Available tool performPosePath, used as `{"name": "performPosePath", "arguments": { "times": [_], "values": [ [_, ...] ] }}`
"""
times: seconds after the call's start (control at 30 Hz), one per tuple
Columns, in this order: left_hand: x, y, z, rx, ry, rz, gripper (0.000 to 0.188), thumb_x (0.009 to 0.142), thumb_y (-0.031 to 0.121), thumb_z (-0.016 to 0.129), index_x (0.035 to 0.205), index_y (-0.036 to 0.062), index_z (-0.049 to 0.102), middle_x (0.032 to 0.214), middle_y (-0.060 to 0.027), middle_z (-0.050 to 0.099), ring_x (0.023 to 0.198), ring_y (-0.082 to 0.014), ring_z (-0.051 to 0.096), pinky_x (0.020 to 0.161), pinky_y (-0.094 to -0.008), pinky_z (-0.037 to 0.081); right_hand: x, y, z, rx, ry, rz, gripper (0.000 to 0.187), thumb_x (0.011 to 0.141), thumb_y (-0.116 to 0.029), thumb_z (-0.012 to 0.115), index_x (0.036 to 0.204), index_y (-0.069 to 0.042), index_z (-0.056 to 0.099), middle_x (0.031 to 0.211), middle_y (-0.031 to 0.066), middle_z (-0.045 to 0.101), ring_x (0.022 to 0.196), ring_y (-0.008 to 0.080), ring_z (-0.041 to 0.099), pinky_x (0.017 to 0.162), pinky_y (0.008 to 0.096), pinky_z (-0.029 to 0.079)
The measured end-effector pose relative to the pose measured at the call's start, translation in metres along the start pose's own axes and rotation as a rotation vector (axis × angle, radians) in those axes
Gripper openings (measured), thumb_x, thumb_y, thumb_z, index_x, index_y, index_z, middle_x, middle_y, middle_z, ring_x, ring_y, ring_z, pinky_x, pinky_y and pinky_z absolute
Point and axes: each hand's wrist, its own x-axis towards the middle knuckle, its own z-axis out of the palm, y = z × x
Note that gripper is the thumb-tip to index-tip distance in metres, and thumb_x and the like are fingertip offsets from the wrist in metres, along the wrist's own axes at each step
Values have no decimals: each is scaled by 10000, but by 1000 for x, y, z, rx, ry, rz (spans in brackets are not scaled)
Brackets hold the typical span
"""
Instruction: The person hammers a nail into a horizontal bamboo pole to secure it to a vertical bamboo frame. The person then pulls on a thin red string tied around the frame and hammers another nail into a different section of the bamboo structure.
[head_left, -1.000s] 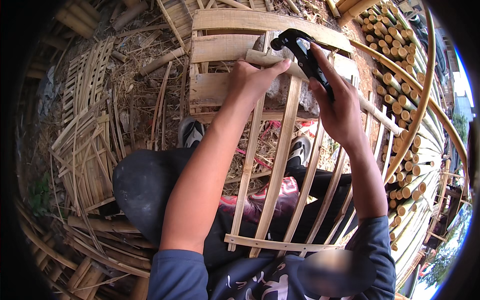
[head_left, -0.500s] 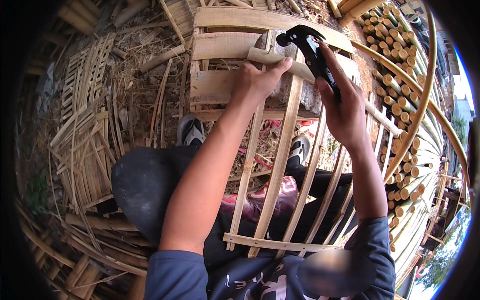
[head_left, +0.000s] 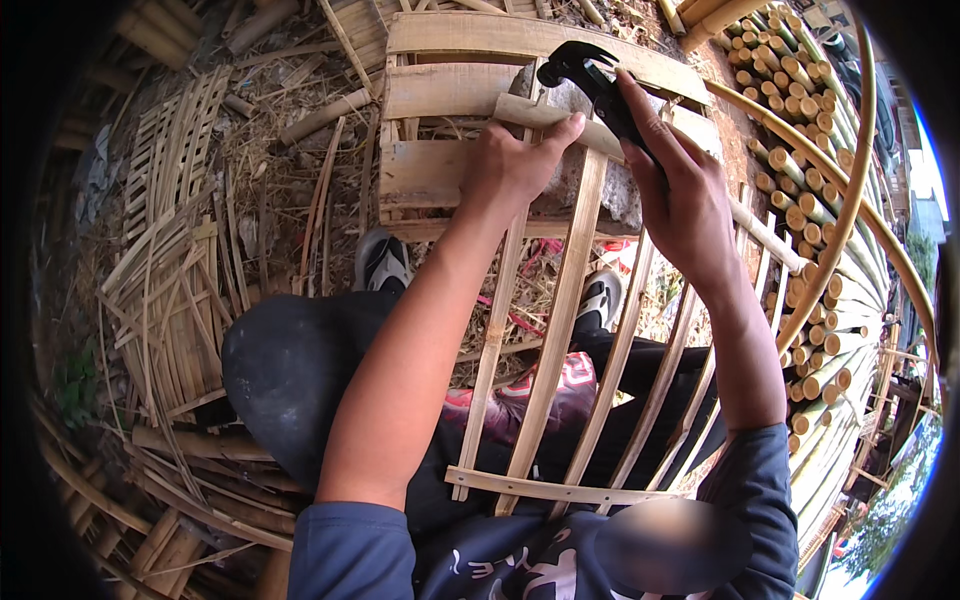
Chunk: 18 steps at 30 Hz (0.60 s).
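Observation:
My left hand [head_left: 518,168] is closed around the left part of a round bamboo crosspiece [head_left: 770,240], near its end. That pole heads a slatted bamboo frame [head_left: 560,300], whose long slats run down toward my lap to a thin flat strip [head_left: 555,486]. In my right hand [head_left: 690,200] is a black claw hammer [head_left: 585,75], gripped by its handle. Its head is over the pole's left end, just beyond my left thumb; whether it touches anything I cannot tell. Under the pole lies a rough grey stone block [head_left: 615,195], partly hidden by the slats and my hands.
A low platform of pale wooden boards [head_left: 430,175] bears the stone. Stacked cut bamboo poles [head_left: 815,210] line the right, with a bent pole [head_left: 858,150] before them. Woven slat panels [head_left: 175,170] and loose strips lie at left. My shoes [head_left: 598,300] stand beneath the frame.
The hammer has shifted left and slightly up, its head turning a little. My right hand moved with it. My left hand and the frame look unmoved.

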Motion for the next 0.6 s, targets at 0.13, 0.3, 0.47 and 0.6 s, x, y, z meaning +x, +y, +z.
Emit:
{"name": "performPosePath", "arguments": {
  "times": [0.13,0.3,0.47,0.6],
  "values": [
    [1,-8,2,48,-1,-62,829,736,764,671,1052,1,740,984,-231,734,943,-351,721,855,-432,563,6,5,5,-59,306,-211,615,901,43,620,1488,-53,462,978,216,704,763,337,697,676,415,543],
    [7,-28,2,-24,47,65,842,761,806,630,949,-5,757,795,-188,722,826,-313,731,784,-424,589,-2,0,23,-20,-4,-7,569,962,-2,565,1510,-108,453,793,148,642,626,221,591,641,375,511],
    [7,-22,-3,159,-33,-90,850,763,808,624,919,-17,758,808,-209,732,787,-339,738,696,-430,596,-5,9,27,22,365,-114,511,1039,-110,502,1529,-21,386,939,64,675,659,48,530,587,210,453],
    [6,-31,-4,143,71,21,812,764,777,650,919,-14,756,831,-223,736,789,-356,738,714,-444,592,-16,3,32,63,202,85,540,980,-37,556,1501,-5,417,1162,216,668,976,277,657,809,352,523]
  ]
}}
